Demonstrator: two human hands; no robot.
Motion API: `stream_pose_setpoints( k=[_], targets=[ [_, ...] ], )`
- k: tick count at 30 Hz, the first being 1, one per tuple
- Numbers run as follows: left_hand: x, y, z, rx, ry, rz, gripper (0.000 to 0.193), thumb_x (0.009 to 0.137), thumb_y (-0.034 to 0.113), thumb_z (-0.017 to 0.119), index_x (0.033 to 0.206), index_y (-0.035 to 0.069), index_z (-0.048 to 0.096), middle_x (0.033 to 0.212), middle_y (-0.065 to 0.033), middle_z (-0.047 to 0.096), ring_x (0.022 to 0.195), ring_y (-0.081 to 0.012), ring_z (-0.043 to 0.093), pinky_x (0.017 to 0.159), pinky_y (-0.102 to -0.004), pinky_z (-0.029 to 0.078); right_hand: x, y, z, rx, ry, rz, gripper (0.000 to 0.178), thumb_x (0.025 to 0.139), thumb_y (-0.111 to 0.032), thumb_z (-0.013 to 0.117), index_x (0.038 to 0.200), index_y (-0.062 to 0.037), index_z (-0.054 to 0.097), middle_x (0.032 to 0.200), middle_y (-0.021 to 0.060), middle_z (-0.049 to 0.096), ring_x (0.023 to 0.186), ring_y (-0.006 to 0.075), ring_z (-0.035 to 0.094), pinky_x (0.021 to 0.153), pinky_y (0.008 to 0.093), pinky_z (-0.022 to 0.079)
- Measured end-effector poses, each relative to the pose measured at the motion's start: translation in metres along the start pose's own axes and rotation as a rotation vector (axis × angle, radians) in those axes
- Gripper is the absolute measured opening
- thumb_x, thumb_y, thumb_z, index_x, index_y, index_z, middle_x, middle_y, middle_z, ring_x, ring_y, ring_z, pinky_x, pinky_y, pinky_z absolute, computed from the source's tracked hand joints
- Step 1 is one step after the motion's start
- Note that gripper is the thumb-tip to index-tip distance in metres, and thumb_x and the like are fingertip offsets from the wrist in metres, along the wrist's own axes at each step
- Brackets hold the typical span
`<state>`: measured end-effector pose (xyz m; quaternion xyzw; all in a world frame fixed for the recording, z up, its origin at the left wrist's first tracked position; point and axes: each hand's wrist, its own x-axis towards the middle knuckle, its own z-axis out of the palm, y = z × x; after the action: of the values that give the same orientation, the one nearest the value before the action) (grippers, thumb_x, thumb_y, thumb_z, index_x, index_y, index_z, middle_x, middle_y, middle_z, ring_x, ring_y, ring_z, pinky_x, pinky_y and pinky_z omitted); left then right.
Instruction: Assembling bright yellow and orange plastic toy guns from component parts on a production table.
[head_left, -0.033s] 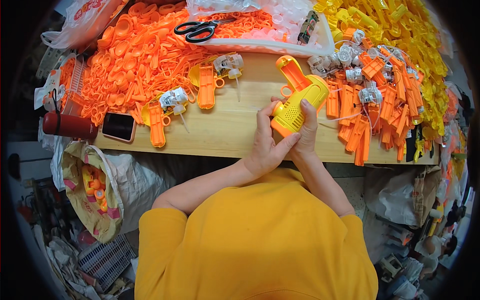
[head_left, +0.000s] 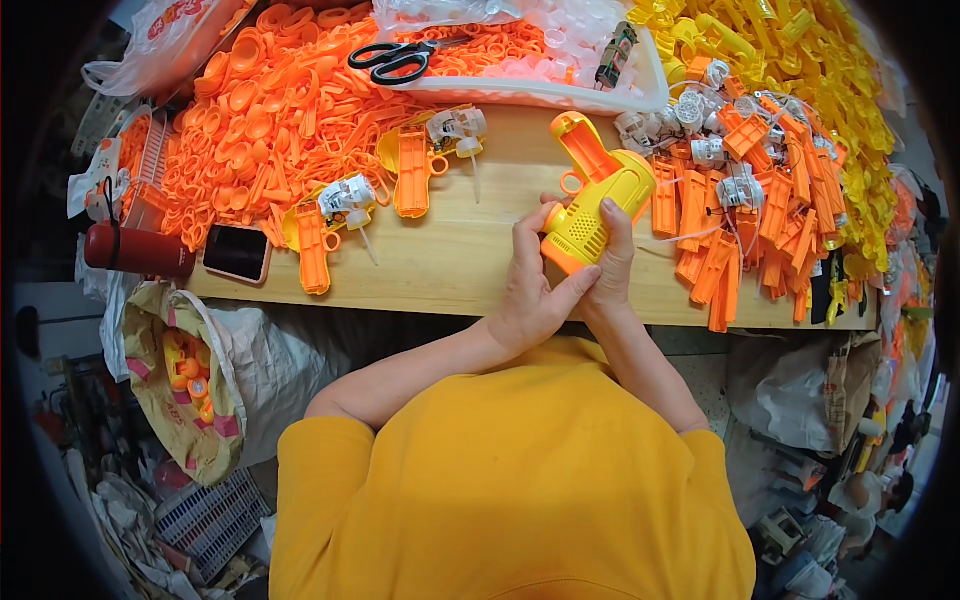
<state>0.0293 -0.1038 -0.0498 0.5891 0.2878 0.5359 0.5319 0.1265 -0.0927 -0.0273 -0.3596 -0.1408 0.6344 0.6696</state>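
Above the front edge of the wooden table, both hands hold a yellow toy gun (head_left: pixel 606 205) with an orange handle and orange trim. My left hand (head_left: pixel 530 275) is closed round its near left end, the thumb reaching across toward the other hand. My right hand (head_left: pixel 617 262) grips the right side, its thumb lying along the yellow shell. To the left lie two open toy gun halves, one farther back (head_left: pixel 412 172) and one nearer (head_left: pixel 314 255), each with an orange handle, a whitish motor unit and a thin tube. The fingers beneath the held toy are hidden.
Orange parts (head_left: pixel 240 110) pile up at left, near a phone (head_left: pixel 237 253) and red bottle (head_left: pixel 140 251). Scissors (head_left: pixel 400 62) lie by a white tray (head_left: pixel 655 85). Wired orange handles (head_left: pixel 715 270) and yellow shells (head_left: pixel 850 150) heap at right. An open sack (head_left: pixel 235 370) stands below left.
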Motion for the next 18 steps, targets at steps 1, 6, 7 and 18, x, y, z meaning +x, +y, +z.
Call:
stream_pose_setpoints(
  k=[1, 6, 7, 18],
  targets=[
    [0.0, 0.0, 0.0, 0.013, 0.006, -0.016, 0.07, 0.078, 0.007, 0.07, 0.131, 0.001, 0.024, 0.127, -0.016, 0.036, 0.12, -0.0243, 0.041, 0.101, -0.0349, 0.036, 0.001, 0.001, -0.001, 0.028, -0.01, 0.019, 0.05, 0.082, -0.039, 0.058, 0.112, -0.0009, 0.047, 0.103, 0.018, 0.057, 0.093, 0.0251, 0.059, 0.084, 0.0384, 0.051],
    [0.001, 0.003, -0.016, 0.164, -0.04, 0.029, 0.066, 0.076, 0.014, 0.075, 0.126, 0.0, 0.034, 0.122, -0.0149, 0.042, 0.115, -0.0231, 0.045, 0.094, -0.0336, 0.04, 0.004, -0.003, -0.013, 0.026, -0.012, 0.067, 0.048, 0.083, -0.038, 0.058, 0.113, -0.0017, 0.048, 0.1, 0.0134, 0.059, 0.088, 0.0229, 0.061, 0.081, 0.0371, 0.052],
    [0.002, 0.008, -0.026, 0.217, -0.105, 0.027, 0.062, 0.075, 0.017, 0.076, 0.122, 0.001, 0.041, 0.118, -0.0144, 0.047, 0.111, -0.0231, 0.048, 0.091, -0.0333, 0.042, 0.006, -0.004, -0.017, 0.002, 0.004, 0.093, 0.049, 0.083, -0.037, 0.059, 0.115, -0.0016, 0.048, 0.1, 0.0122, 0.059, 0.086, 0.0223, 0.062, 0.08, 0.0367, 0.053],
    [0.029, 0.04, -0.088, 0.83, -0.175, 0.279, 0.057, 0.069, 0.023, 0.074, 0.121, 0.007, 0.054, 0.114, -0.0164, 0.051, 0.101, -0.0321, 0.052, 0.087, -0.04, 0.044, 0.023, -0.034, -0.031, -0.66, -0.337, 0.362, 0.054, 0.071, -0.013, 0.07, 0.118, -0.0025, 0.044, 0.104, 0.0075, 0.054, 0.094, 0.0155, 0.056, 0.083, 0.0297, 0.048]
  ],
)
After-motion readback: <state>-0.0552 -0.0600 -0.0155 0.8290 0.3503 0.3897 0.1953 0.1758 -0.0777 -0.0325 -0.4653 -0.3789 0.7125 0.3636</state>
